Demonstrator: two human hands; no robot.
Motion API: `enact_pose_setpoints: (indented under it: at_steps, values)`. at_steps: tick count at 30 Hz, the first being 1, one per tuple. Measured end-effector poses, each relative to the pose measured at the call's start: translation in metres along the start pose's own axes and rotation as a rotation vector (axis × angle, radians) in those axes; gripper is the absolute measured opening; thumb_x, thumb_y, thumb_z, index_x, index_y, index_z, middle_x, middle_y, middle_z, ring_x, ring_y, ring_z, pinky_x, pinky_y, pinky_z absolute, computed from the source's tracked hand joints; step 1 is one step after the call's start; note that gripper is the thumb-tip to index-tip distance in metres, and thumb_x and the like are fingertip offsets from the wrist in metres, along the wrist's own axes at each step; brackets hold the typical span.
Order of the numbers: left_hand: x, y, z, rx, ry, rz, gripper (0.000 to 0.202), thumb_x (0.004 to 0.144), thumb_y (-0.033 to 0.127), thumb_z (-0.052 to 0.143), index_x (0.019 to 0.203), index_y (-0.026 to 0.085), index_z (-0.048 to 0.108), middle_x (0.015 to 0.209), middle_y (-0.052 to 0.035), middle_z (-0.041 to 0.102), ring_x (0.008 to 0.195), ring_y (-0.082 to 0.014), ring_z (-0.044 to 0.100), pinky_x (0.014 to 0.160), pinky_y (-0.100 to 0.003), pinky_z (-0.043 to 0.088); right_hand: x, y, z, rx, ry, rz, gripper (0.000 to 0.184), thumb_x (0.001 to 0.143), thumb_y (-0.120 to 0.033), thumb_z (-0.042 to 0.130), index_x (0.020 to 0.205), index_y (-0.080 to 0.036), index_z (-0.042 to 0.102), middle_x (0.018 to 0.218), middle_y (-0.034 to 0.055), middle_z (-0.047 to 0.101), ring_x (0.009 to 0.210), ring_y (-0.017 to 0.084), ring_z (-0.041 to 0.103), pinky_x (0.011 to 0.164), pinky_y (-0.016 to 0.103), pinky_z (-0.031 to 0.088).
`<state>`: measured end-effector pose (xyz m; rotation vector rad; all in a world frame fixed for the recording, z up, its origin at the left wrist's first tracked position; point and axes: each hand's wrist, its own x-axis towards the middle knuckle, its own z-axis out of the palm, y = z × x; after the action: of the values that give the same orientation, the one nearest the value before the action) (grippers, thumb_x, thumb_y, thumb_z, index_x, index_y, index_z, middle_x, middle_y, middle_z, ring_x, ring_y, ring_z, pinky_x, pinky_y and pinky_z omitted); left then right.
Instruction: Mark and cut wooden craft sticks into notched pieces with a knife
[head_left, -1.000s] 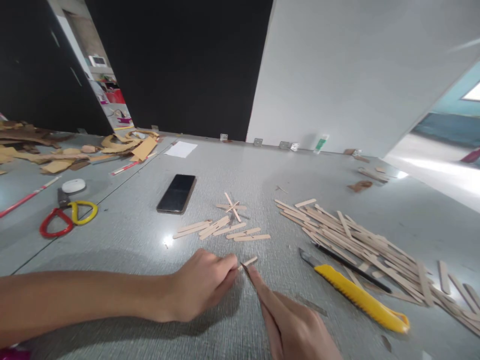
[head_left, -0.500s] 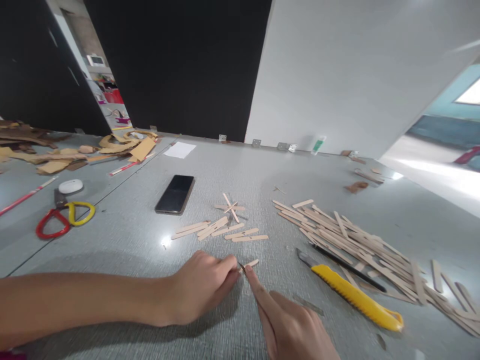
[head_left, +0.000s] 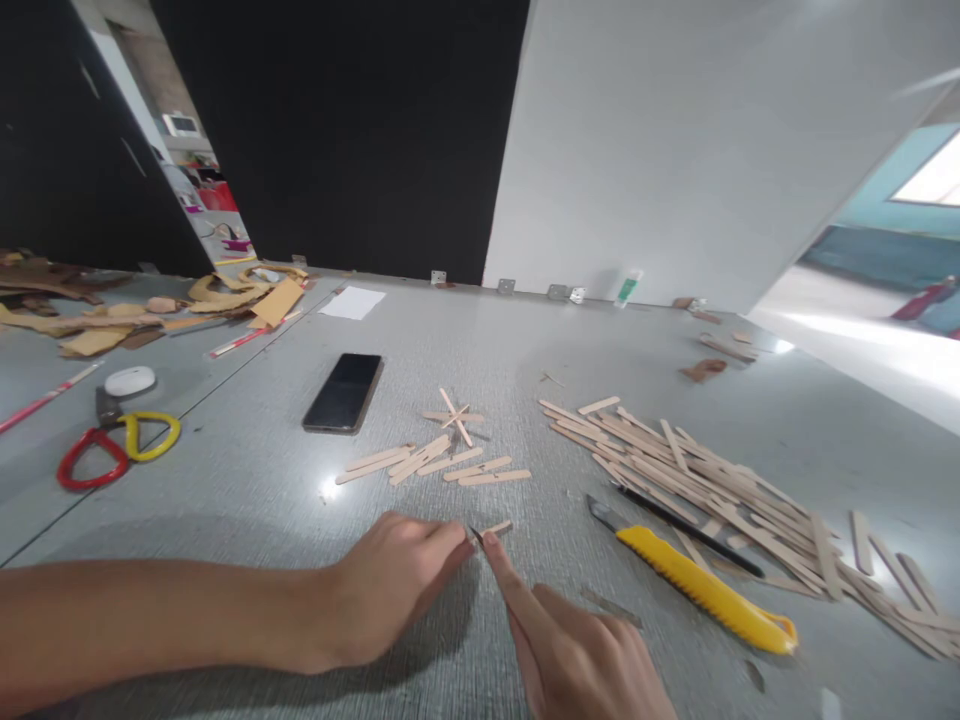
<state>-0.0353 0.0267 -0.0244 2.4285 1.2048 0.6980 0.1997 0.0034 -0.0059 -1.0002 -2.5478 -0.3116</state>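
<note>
My left hand is closed at the near middle of the table, its fingertips pinning a wooden craft stick against the surface. Only the stick's far end shows beyond the fingers. My right hand grips a small dark blade, index finger stretched along its back and pressed down. The blade's edge rests across the stick, right beside the left fingertips; the rest of the tool is hidden in the hand. Beyond the hands lies a row of short craft sticks, with a small star-like stick assembly behind it.
On the right lie a yellow utility knife, a black pen-like rod and a heap of craft sticks. A phone lies left of centre. Scissors, a white mouse and cardboard scraps are farther left.
The whole view has shifted slightly, with things sitting a little farther left. Both hands keep their places at the stick, and the blade leans slightly more to the left.
</note>
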Motion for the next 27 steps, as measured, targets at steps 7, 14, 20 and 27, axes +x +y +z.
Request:
enact_pose_setpoints:
  at_steps: [7, 14, 20, 27]
  values:
    - [0.002, -0.003, -0.001, -0.068, 0.016, -0.017, 0.030, 0.110, 0.023, 0.039, 0.081, 0.022, 0.045, 0.060, 0.0082, 0.041, 0.049, -0.0098, 0.030, 0.050, -0.027, 0.023, -0.002, -0.003, -0.002, 0.000, -0.082, 0.005, 0.095, 0.088, 0.004, 0.035, 0.168, -0.009, -0.014, 0.061, -0.0056, 0.064, 0.039, 0.019, 0.062, 0.040, 0.031, 0.037]
    - [0.003, 0.000, -0.002, -0.062, 0.047, -0.039, 0.032, 0.110, 0.024, 0.040, 0.079, 0.021, 0.045, 0.059, 0.0085, 0.037, 0.050, -0.0106, 0.026, 0.051, -0.028, 0.020, -0.014, 0.000, 0.005, -0.022, -0.118, -0.023, 0.090, 0.090, 0.002, 0.037, 0.168, -0.004, -0.008, 0.062, -0.0052, 0.060, 0.041, 0.018, 0.060, 0.042, 0.031, 0.040]
    - [0.001, -0.003, -0.003, -0.068, 0.017, 0.050, 0.032, 0.111, 0.022, 0.037, 0.081, 0.021, 0.047, 0.061, 0.0069, 0.043, 0.050, -0.0104, 0.033, 0.051, -0.028, 0.024, -0.018, 0.000, 0.008, -0.023, -0.192, -0.035, 0.088, 0.086, 0.004, 0.039, 0.168, -0.001, 0.007, 0.067, -0.0044, 0.060, 0.046, 0.017, 0.060, 0.044, 0.031, 0.039]
    - [-0.003, -0.009, 0.000, -0.040, -0.022, 0.112, 0.024, 0.107, 0.015, 0.040, 0.085, 0.021, 0.048, 0.062, 0.0065, 0.045, 0.050, -0.0111, 0.035, 0.052, -0.030, 0.024, -0.004, -0.006, 0.000, -0.004, -0.125, -0.033, 0.074, 0.076, 0.007, 0.037, 0.150, 0.004, 0.044, 0.061, -0.0030, 0.060, 0.040, 0.017, 0.061, 0.042, 0.033, 0.035]
